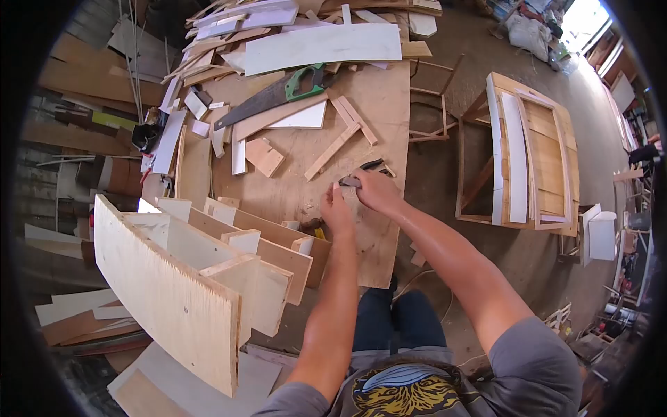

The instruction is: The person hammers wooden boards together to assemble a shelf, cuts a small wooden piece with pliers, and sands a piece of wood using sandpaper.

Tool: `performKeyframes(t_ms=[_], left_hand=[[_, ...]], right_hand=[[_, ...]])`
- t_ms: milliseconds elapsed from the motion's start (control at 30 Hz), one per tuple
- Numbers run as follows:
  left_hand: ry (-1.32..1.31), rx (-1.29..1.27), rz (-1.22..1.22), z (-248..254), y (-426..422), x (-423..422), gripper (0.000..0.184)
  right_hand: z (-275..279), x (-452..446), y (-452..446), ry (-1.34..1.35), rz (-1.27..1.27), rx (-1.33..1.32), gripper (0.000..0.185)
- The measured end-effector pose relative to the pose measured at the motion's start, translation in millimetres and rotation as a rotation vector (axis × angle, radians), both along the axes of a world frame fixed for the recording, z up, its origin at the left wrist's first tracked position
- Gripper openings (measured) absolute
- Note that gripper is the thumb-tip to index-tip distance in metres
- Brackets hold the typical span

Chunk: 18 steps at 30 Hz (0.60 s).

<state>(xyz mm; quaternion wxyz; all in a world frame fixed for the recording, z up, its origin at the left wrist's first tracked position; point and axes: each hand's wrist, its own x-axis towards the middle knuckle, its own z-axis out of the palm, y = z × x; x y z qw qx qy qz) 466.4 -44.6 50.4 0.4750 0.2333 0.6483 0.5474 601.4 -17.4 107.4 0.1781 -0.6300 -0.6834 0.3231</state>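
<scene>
My two hands meet over the plywood workbench, close to its right edge. My right hand is closed round a small dark grey object, whose kind I cannot make out. My left hand has its fingers pinched together right beside that object; what they hold, if anything, is too small to tell. Just beyond my right hand lies a black item, partly hidden. An L-shaped wooden frame piece and a notched wood block lie farther up the bench.
A handsaw with a green handle rests among boards and offcuts at the back. Left of my arms stands a plywood compartment unit. A wooden frame table stacked with panels is at right, near a metal stool frame.
</scene>
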Motion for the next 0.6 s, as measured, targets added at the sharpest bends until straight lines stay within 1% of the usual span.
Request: performKeyframes(t_ms=[67,167,267,367,400,467,500,600], left_hand=[[-0.047,-0.099,0.064,10.1,10.3,-5.3,0.036],[-0.027,-0.144,0.08,12.6,15.7,-16.2,0.039],[-0.023,-0.123,0.109,20.6,12.7,-18.8,0.04],[0.03,-0.06,0.116,-3.3,7.1,-22.8,0.041],[0.033,-0.053,0.111,-0.6,3.9,-20.9,0.041],[0.025,-0.06,0.099,6.7,-3.4,-15.9,0.038],[0.019,-0.061,0.093,10.3,-5.9,-13.8,0.037],[-0.019,-0.076,0.07,24.4,-9.8,-8.2,0.037]], right_hand=[[-20.6,-7.9,19.2,-0.111,0.046,0.136,0.034],[-36.3,-18.2,53.5,-0.216,0.117,0.277,0.039],[-56.9,-20.4,94.6,-0.253,0.151,0.359,0.043],[-56.8,-13.0,120.6,-0.323,0.288,0.308,0.041],[-53.6,-12.2,124.6,-0.371,0.345,0.305,0.032],[-47.1,-4.4,117.2,-0.258,0.316,0.293,0.022],[-33.2,-1.7,110.1,-0.204,0.301,0.289,0.017],[17.8,-0.5,77.9,0.034,0.073,0.097,0.019]])
